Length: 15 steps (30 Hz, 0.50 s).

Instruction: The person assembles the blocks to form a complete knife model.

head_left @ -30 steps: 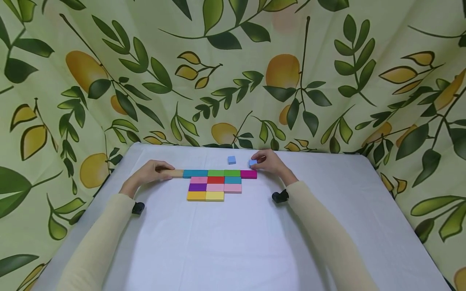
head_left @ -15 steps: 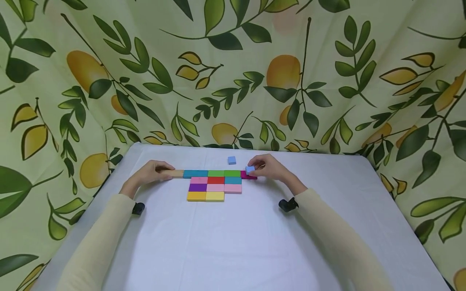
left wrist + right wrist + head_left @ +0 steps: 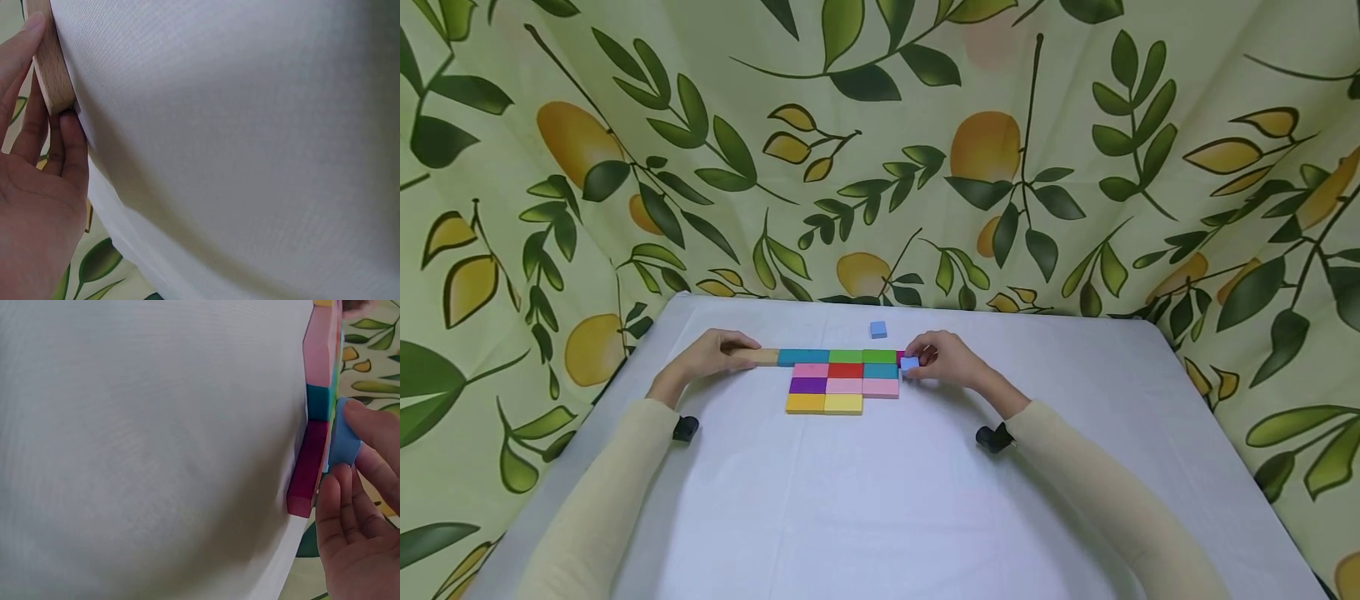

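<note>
My left hand (image 3: 711, 354) grips the bare end of a natural wooden block (image 3: 765, 357), the leftmost piece of a long row. In the left wrist view, the thumb lies on that block's side and fingers touch its end. My right hand (image 3: 951, 360) pinches a small light blue block (image 3: 344, 434) between thumb and fingers. That block is right beside the teal and pink blocks (image 3: 880, 388), partly covering the magenta block (image 3: 307, 469) at the row's right end. Whether it touches the table or the magenta block, I cannot tell.
Below the long row, shorter rows of coloured blocks narrow down to an orange and a yellow block (image 3: 843, 404). Another light blue block (image 3: 877, 330) lies behind the row. A white cloth covers the table (image 3: 850, 500), and a leaf-patterned curtain (image 3: 880, 167) hangs behind.
My right hand has brought the light blue block from behind the row's right end forward, over the magenta block and slightly left. The left hand stays on the wooden block.
</note>
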Available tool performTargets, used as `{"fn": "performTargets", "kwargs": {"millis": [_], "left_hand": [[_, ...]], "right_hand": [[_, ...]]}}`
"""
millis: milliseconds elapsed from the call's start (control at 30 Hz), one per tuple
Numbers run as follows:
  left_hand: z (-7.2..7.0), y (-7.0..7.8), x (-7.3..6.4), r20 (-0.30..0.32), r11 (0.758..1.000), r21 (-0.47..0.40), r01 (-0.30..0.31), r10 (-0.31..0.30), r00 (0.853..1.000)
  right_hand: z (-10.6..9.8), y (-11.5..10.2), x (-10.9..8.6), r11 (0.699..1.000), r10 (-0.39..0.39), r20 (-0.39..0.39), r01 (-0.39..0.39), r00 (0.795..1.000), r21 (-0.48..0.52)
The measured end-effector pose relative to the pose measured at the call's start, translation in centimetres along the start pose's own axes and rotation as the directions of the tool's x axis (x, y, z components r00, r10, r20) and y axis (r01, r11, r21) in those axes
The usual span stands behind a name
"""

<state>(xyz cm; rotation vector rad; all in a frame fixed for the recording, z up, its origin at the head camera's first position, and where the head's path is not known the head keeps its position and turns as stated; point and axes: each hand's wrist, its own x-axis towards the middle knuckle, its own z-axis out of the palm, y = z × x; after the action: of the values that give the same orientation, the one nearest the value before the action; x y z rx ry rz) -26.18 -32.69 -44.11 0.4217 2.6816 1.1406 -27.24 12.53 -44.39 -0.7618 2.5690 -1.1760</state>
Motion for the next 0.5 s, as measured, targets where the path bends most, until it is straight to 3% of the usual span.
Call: {"fn": "performTargets", "kwargs": {"millis": [500], "left_hand": [[-0.02,-0.23,0.26,-0.010,1.000,0.023,0.018,-0.018,1.000]], "right_hand": [[0.83,-0.14,-0.03,1.000,-0.007,0.008,0.007,1.000,-0.026]]}}
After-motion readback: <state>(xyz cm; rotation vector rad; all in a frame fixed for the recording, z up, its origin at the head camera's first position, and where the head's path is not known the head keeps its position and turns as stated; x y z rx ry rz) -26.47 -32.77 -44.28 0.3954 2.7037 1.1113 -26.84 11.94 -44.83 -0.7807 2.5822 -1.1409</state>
